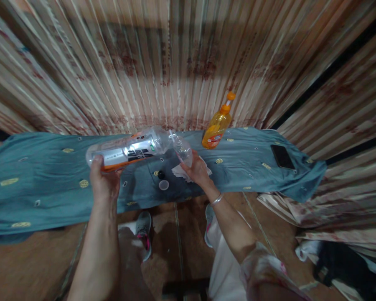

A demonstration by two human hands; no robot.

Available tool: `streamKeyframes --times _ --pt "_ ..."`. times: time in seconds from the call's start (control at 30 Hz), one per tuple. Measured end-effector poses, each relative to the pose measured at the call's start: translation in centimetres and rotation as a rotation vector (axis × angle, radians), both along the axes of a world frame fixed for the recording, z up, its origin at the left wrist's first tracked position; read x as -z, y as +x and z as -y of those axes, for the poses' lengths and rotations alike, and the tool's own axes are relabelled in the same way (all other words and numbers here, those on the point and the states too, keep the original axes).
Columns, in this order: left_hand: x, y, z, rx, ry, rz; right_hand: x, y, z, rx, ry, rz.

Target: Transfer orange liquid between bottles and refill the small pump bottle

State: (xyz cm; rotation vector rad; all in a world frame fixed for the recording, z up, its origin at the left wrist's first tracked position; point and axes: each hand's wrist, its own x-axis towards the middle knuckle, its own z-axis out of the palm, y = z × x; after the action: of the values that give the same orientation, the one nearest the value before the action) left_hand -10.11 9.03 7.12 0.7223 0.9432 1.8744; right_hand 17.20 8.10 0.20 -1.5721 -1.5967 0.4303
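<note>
My left hand [105, 179] is wrapped round the bottom end of a large clear plastic bottle [130, 151] with a silver and orange label. The bottle lies nearly level in the air, its neck pointing right. Closed round a small clear plastic container [182, 149], my right hand [196, 168] holds it against the bottle's mouth; whether the two touch, I cannot tell. Below them a small black cap [161, 174] and a round translucent lid [163, 185] lie on the cloth. Partly behind my right hand is a crumpled white tissue or cloth [181, 172].
A teal patterned cloth [65, 171] covers the long table. An orange pump bottle [217, 127] stands at the back, with a dark phone [282, 156] to its right. Pleated curtains [175, 75] hang close behind. A black bag-like item [341, 261] is at lower right.
</note>
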Motion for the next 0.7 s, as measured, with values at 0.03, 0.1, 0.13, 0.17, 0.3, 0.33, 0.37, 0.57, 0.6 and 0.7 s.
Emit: streamKeyframes --times 0.03,0.1,0.13,0.17,0.3,0.33,0.37,0.57,0.6,0.7 --pt "-0.02 -0.06 -0.03 -0.006 0.003 -0.003 0.09 0.00 -0.02 0.001 0.003 0.007" --pt "-0.03 -0.19 -0.11 -0.014 0.010 -0.007 0.29 0.02 -0.08 0.004 0.014 0.018" --pt "-0.04 -0.25 -0.16 -0.014 0.015 -0.008 0.37 0.03 -0.10 0.004 0.020 0.023" --pt "-0.06 -0.30 -0.20 -0.013 0.020 -0.007 0.44 0.04 -0.12 0.004 0.025 0.025" --pt "-0.21 -0.33 -0.35 -0.023 0.035 -0.011 0.43 -0.05 -0.13 0.001 0.028 0.031" --pt "-0.26 -0.30 -0.37 -0.021 0.043 -0.010 0.34 -0.10 -0.11 0.004 0.021 0.032" --pt "-0.30 -0.28 -0.38 -0.019 0.052 -0.010 0.24 -0.17 -0.07 0.007 0.012 0.034" --pt "-0.52 -0.19 -0.25 -0.003 0.069 -0.032 -0.37 -0.47 0.14 0.018 -0.021 0.066" --pt "-0.57 -0.18 -0.22 -0.005 0.070 -0.036 -0.39 -0.48 0.16 0.015 -0.019 0.073" --pt "-0.69 -0.13 -0.21 -0.026 0.078 -0.041 -0.35 -0.44 0.20 0.014 -0.013 0.086"
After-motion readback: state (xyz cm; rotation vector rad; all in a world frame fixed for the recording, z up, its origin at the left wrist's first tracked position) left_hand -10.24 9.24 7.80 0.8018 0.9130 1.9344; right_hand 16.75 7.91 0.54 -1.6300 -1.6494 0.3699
